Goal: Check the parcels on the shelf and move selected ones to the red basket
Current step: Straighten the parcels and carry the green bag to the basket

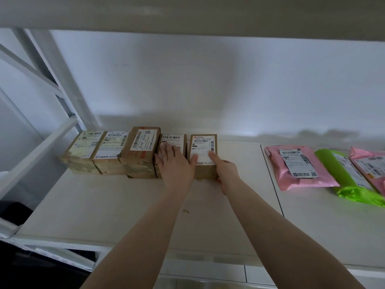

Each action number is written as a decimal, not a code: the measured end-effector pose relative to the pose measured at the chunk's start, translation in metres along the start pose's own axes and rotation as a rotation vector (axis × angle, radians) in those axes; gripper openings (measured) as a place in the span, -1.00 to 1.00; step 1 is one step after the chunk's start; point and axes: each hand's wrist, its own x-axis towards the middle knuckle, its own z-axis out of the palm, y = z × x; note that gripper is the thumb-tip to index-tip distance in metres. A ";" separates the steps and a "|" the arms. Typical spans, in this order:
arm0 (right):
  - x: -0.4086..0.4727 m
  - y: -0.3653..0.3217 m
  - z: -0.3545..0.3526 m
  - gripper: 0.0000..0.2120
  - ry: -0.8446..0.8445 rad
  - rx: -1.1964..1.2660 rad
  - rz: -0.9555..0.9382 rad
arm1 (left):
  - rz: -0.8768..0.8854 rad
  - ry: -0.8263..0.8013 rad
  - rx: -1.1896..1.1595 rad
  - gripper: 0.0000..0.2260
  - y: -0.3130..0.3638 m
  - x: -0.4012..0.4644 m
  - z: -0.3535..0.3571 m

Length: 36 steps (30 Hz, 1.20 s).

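I have a single view, from the camera on the person's head, wide-angle, with straight edges bowing near the frame borders. It faces forward and slightly down into a white shelf [229,215], close enough that both forearms reach in from 6 o'clock. The left hand [175,165] and right hand [226,174] sit near the centre. A row of brown cardboard parcels [143,151] lies toward 9 o'clock, pink and green mailer bags [300,167] toward 3 o'clock. The underside of the shelf above [187,15] spans 12 o'clock.
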 end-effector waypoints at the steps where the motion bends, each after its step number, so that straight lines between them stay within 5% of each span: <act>1: 0.003 0.001 0.002 -0.76 -0.004 -0.019 -0.010 | 0.007 0.014 -0.002 -0.27 -0.002 -0.001 0.003; 9: 0.014 0.008 0.007 -0.81 -0.003 -0.115 -0.018 | 0.016 0.040 0.030 -0.30 -0.005 -0.001 0.007; 18: 0.007 -0.001 -0.001 -0.59 -0.008 -0.205 -0.018 | 0.006 0.083 0.018 -0.30 -0.001 -0.001 0.008; 21: 0.002 -0.006 -0.019 -0.68 0.026 -0.138 -0.014 | 0.086 0.134 0.009 -0.37 0.013 -0.004 0.005; 25: -0.004 -0.005 -0.058 -0.52 0.117 0.000 0.062 | 0.239 0.139 -0.144 -0.46 0.057 -0.019 0.009; 30: -0.011 0.003 -0.133 -0.50 0.282 0.186 0.138 | 0.314 0.004 -0.351 -0.52 0.122 -0.044 0.035; 36: -0.013 0.009 -0.217 -0.62 0.452 0.317 0.145 | 0.064 -0.400 -0.675 -0.45 0.191 -0.068 0.082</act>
